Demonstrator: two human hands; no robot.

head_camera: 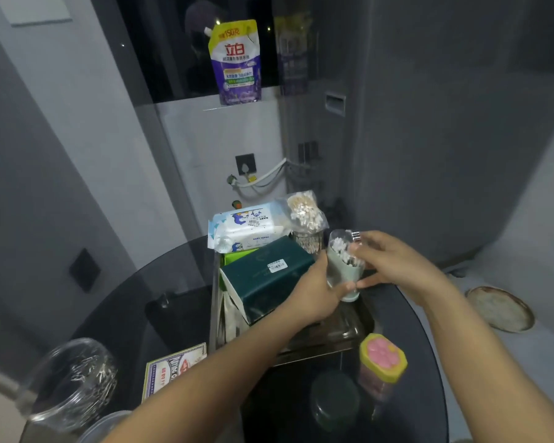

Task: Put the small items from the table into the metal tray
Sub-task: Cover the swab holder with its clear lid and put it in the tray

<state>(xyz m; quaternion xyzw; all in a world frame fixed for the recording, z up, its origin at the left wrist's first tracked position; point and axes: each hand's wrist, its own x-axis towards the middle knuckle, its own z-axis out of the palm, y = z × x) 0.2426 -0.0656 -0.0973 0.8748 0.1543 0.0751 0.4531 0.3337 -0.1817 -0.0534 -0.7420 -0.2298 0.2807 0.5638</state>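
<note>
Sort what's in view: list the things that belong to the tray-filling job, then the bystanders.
Job: steel metal tray; clear cotton-swab tub held by left hand and right hand; yellow-lidded pink container; playing-card box.

Bystanders: purple detergent pouch; round plate; glass jar.

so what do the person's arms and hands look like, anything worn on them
Both arms are bare as far as the picture shows, with no sleeves in view. The left hand and right hand wear no gloves, and no watch, bracelet or ring can be seen.
</note>
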